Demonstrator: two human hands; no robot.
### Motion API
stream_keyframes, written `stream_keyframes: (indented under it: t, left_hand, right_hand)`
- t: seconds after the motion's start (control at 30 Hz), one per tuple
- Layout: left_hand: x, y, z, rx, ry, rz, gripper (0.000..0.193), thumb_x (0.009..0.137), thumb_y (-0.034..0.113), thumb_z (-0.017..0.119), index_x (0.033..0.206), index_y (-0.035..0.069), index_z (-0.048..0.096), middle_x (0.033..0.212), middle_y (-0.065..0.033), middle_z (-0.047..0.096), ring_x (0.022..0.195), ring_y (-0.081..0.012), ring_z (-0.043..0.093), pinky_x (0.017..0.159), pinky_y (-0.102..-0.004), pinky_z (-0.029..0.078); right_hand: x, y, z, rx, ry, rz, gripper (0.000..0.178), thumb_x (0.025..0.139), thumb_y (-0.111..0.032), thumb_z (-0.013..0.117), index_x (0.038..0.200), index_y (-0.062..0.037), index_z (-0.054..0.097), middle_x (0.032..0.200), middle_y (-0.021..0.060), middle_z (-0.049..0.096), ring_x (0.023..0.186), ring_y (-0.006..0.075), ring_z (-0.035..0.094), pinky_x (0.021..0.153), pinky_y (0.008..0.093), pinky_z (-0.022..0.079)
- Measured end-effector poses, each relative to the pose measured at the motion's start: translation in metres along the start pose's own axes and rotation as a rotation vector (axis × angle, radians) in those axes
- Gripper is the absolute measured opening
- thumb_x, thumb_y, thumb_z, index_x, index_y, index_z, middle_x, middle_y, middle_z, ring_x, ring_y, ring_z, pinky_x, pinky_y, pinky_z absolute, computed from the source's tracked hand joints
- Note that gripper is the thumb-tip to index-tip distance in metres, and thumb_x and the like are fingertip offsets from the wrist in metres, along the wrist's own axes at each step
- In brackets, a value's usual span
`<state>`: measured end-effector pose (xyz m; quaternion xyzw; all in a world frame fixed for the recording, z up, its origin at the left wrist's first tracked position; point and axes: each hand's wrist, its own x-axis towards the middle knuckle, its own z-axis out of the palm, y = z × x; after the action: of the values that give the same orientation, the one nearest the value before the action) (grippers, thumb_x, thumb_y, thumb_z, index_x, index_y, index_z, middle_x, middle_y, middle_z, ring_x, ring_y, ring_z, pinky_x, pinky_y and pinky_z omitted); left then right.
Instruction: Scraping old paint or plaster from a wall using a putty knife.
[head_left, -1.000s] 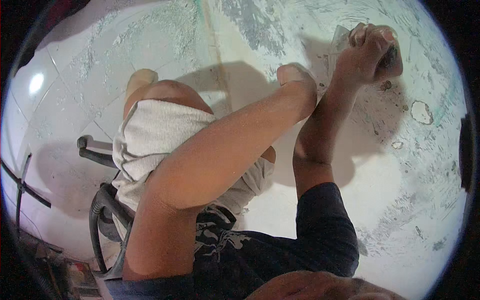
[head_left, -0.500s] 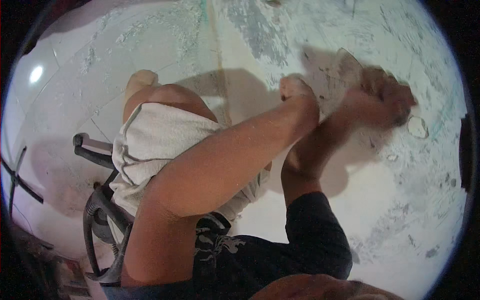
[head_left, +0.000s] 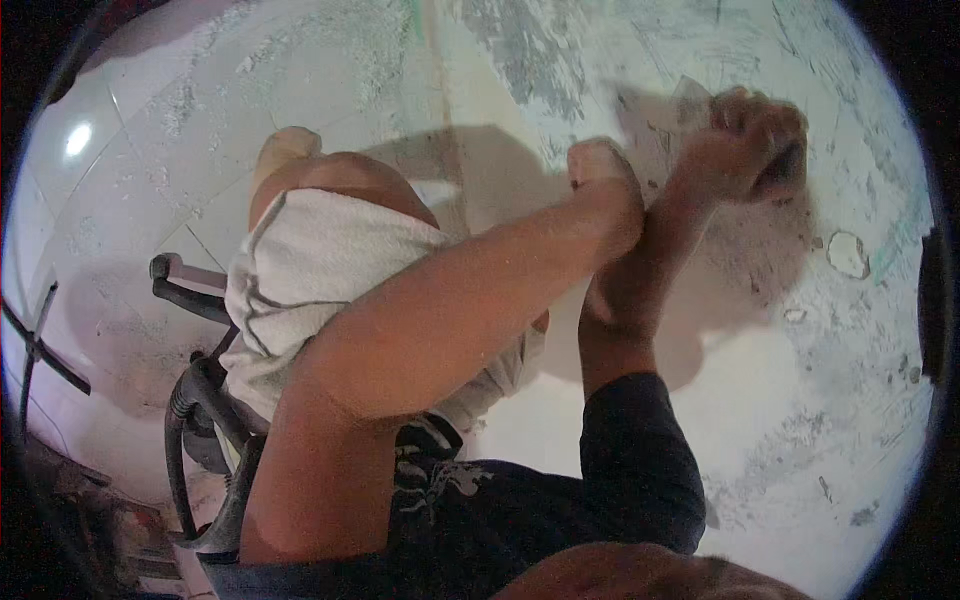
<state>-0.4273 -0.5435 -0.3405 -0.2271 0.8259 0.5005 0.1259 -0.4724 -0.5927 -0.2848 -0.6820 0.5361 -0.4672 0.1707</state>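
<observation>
Two hands are showing: the right hand (head_left: 757, 142) is gripping a flat scraper (head_left: 689, 105) over the floor (head_left: 745, 440), the left hand (head_left: 606, 182) is bending beside the right forearm (head_left: 632, 300), its grip I cannot tell; grey patches (head_left: 530, 65) are showing among white streaks (head_left: 840, 375), so the floor is looking only partly bare

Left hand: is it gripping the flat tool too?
No, the left hand is apart from the flat tool, which the right hand holds.
</observation>
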Motion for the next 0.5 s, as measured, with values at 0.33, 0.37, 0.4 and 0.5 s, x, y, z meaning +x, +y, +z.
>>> stream_keyframes:
  t: [0.33,0.37,0.4,0.5]
  left_hand:
    - [0.008,-0.017,0.010,-0.064,0.224,-0.087,0.025,0.083,0.024,0.058,0.106,0.025,0.069,0.096,0.0109,0.066,0.089,-0.0053,0.062,0.065,-0.0298,0.049]
    - [0.008,-0.013,0.010,-0.046,0.188,-0.083,0.023,0.084,0.024,0.058,0.104,0.025,0.069,0.096,0.0101,0.066,0.089,-0.0051,0.061,0.064,-0.0286,0.049]
    - [0.007,-0.011,0.012,-0.029,0.152,-0.079,0.021,0.085,0.024,0.057,0.102,0.024,0.069,0.095,0.0093,0.066,0.088,-0.0049,0.061,0.064,-0.0274,0.049]
    - [0.020,-0.021,0.019,-0.038,0.103,-0.029,0.030,0.090,0.021,0.051,0.118,0.021,0.062,0.116,0.0017,0.060,0.106,-0.0089,0.057,0.080,-0.0254,0.044]
  right_hand:
    - [0.004,-0.002,0.035,-0.121,0.098,-0.120,0.019,0.086,-0.019,0.054,0.096,-0.0027,0.053,0.084,0.0004,0.052,0.075,0.0124,0.050,0.067,0.0217,0.043]
    - [0.006,-0.002,0.032,-0.155,0.055,-0.090,0.020,0.088,-0.020,0.049,0.097,-0.0022,0.052,0.085,0.0017,0.053,0.077,0.0140,0.050,0.069,0.0217,0.042]
    - [0.007,-0.003,0.029,-0.188,0.012,-0.058,0.023,0.090,-0.022,0.043,0.098,-0.0016,0.051,0.085,0.0031,0.053,0.078,0.0156,0.050,0.070,0.0217,0.042]
    - [0.012,0.004,0.017,0.912,-0.328,0.044,0.030,0.095,-0.025,0.036,0.105,0.0005,0.048,0.092,0.0052,0.053,0.084,0.0193,0.051,0.076,0.0229,0.043]
